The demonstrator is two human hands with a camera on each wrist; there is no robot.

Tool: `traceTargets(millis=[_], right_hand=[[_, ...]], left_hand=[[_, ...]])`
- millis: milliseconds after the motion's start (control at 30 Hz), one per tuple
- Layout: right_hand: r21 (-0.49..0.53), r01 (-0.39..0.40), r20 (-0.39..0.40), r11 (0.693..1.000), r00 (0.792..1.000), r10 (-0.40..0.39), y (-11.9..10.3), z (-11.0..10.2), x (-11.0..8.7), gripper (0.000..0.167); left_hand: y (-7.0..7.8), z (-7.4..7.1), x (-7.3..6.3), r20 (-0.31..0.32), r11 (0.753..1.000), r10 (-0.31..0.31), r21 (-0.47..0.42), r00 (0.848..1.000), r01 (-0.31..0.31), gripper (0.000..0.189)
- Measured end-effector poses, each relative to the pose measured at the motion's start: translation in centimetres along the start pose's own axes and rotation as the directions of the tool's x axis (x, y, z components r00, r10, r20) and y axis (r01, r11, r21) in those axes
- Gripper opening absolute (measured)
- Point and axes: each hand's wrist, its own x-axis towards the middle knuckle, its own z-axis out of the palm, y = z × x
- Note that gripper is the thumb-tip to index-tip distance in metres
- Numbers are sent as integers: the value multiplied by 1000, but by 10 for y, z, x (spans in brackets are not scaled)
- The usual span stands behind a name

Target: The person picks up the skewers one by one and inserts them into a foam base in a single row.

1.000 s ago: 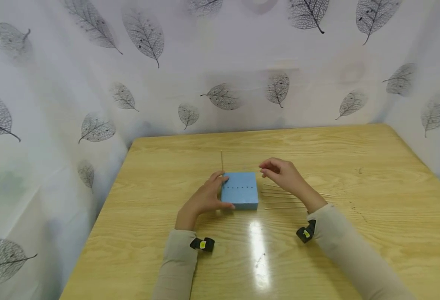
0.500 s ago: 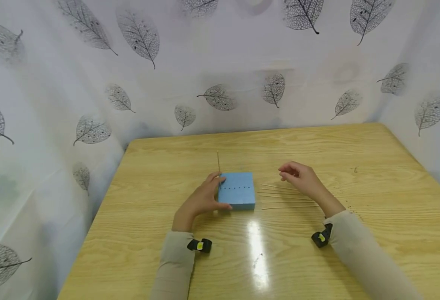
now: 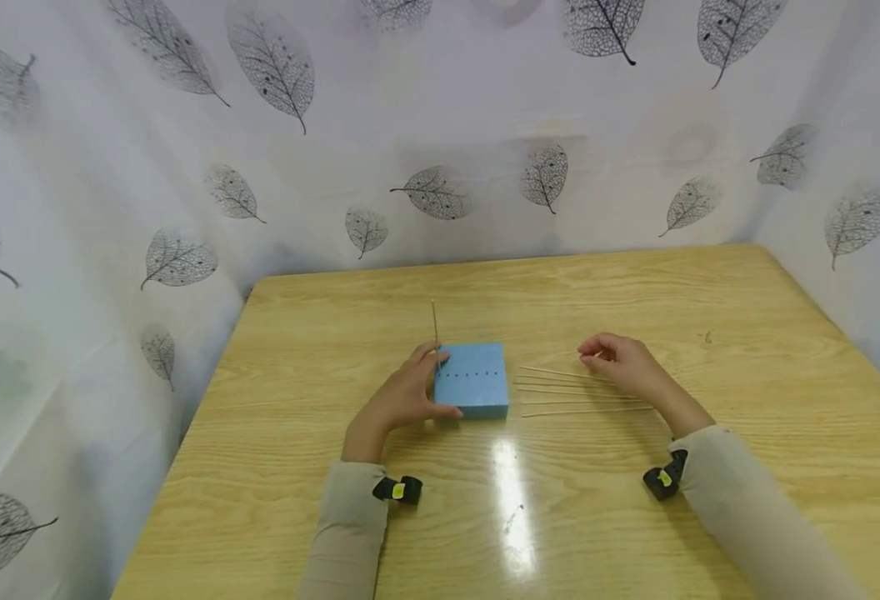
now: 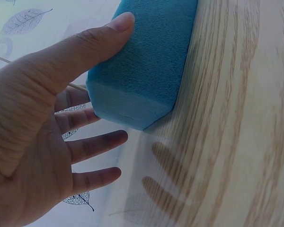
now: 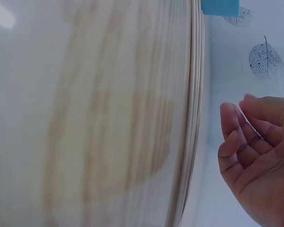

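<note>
From here, the thin sticks [image 3: 571, 392] lie on the counter [image 3: 710, 308] just below and left of the right hand [image 3: 631, 371], long axes running left to right near mid-frame; that hand is clearly nearer them than the left. Its fingers are loosely bent, with nothing I can make out between them. The left hand [image 3: 402, 400], left of centre, holds the blue block [image 3: 473, 392] between thumb and forefinger. The block sits square beside the sticks, foam-like and finely pitted, dark dots lined across its top. One slender tan stick [image 3: 435, 321] stands upright at its left edge. Glossy wood grain runs beneath everything.
</note>
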Motion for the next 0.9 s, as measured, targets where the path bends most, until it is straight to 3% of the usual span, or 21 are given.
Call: traceTargets(millis=[500,900], right_hand=[[-125,30,65,992,998,-22,8,3,3,13],[-146,32,106,989,994,-16,9,8,2,7]], left_hand=[[2,-2,-1,-8,1000,2,-3,1000,-2,97],[1,0,0,-3,1000,8,0,1000,-8,98]])
